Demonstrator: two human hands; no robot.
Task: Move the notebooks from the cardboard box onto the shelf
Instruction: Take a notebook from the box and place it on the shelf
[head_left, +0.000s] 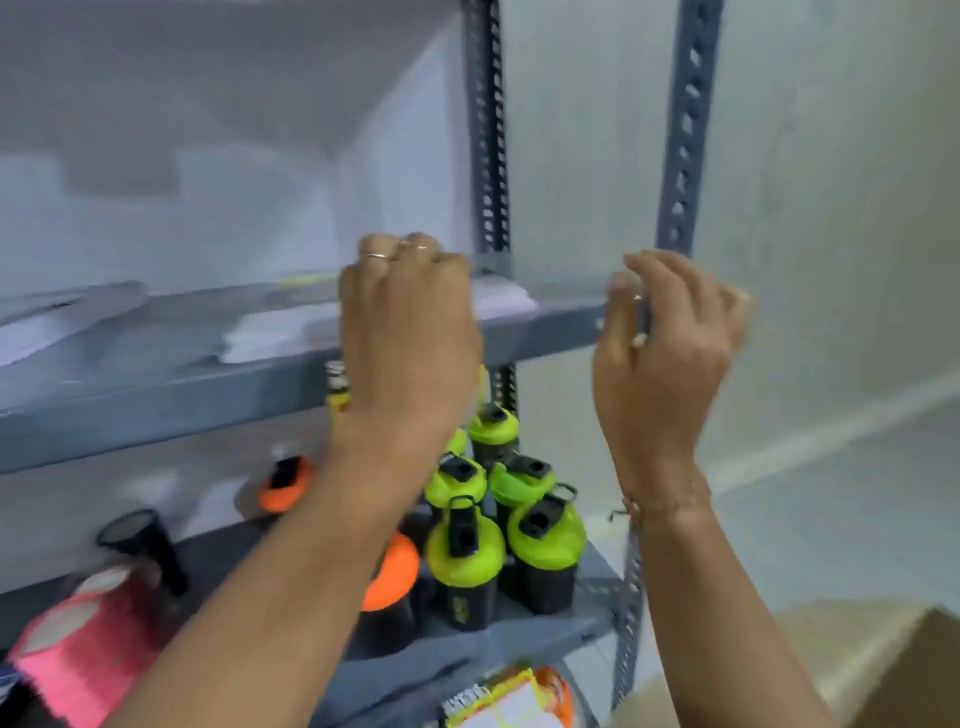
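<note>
Both hands are up at the grey shelf (156, 410) right now. The left hand (410, 332) is curled loosely over the shelf's front edge, and the right hand (670, 332) is half-closed at the shelf's corner post; can't tell if either is pinching anything. Pale flat things on the shelf could be notebooks (280, 332), too blurry to say. The cardboard box (904, 670) sits below and right of the shelf. I'd square the stack well back from the edge. The bottles (465, 561) under the shelf have printing, unreadable.
</note>
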